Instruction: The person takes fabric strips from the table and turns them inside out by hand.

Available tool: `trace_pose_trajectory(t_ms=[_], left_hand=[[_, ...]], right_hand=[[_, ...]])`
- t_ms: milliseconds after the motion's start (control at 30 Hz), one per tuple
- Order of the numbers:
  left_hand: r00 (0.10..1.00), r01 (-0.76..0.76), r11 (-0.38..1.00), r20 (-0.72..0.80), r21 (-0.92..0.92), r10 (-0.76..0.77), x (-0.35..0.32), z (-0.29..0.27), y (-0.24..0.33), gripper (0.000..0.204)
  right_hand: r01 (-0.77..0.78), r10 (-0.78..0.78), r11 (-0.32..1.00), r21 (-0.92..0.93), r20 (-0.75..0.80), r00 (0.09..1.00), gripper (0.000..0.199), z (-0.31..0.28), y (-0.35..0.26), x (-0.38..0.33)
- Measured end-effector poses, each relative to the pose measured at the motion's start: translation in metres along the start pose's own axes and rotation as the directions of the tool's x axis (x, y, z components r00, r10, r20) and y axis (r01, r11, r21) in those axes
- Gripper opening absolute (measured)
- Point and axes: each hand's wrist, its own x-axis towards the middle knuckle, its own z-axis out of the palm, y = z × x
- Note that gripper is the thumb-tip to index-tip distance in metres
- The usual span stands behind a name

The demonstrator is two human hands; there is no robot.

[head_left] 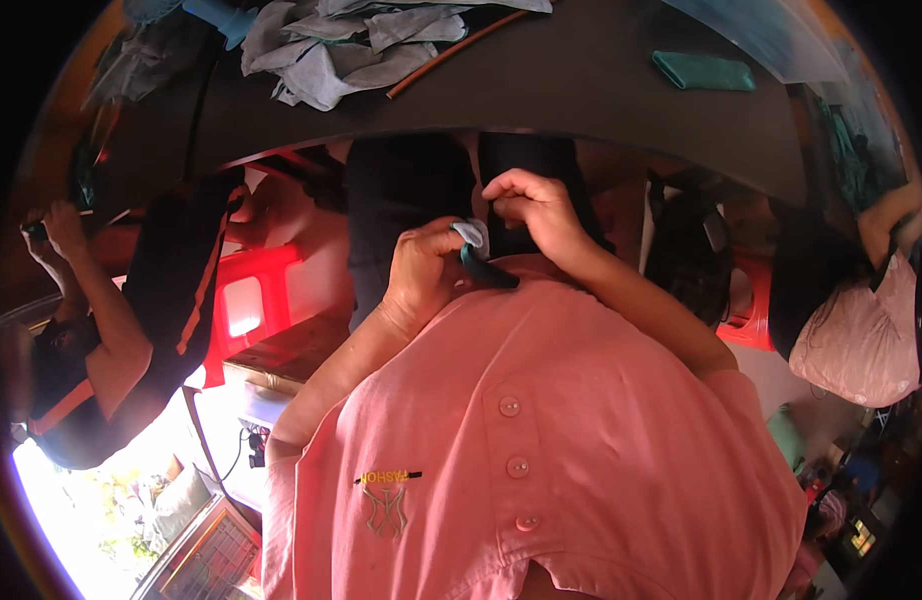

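Note:
Above my lap, my left hand (421,268) pinches a small folded piece of cloth (473,240) between thumb and fingers. The cloth is pale grey at its top fold and dark green below, and its lower end hangs by my pink shirt. A little to the right, my right hand (537,212) is raised with its fingers curled in and the thumb close to them. Whatever those fingers hold, if anything, is too small to make out. The right hand is apart from the cloth.
On the dark table (581,100) lie a heap of grey cloth pieces (326,60), a thin brown stick (446,58) and a folded green cloth (703,71). Co-workers sit at both sides. A red stool (251,300) stands at left; a dark bag (689,250) hangs at right.

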Motion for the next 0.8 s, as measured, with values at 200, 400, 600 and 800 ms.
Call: trace_pose_trajectory(t_ms=[200,400,600,800], left_hand=[[0.851,0.376,0.786,-0.153,-0.491,-0.502,0.01,0.011,-0.009,0.016],[0.811,0.341,0.767,-0.242,-0.543,-0.532,0.021,0.013,-0.001,0.013],[0.87,0.331,0.823,-0.187,-0.463,-0.455,0.01,0.013,-0.008,0.011],[0.715,0.593,0.447,0.183,-0.67,-0.674,0.015,0.003,-0.002,0.017]], right_hand=[[-0.163,0.2,0.974,-0.156,0.259,0.945,0.064,0.015,-0.032,-0.012],[-0.067,0.067,0.998,-0.006,0.218,0.974,0.052,0.027,-0.012,-0.005],[0.372,-0.376,0.771,-0.517,0.102,0.921,0.031,0.022,-0.001,0.001],[0.355,-0.348,0.719,-0.598,0.133,0.928,0.031,0.014,0.007,0.001]])
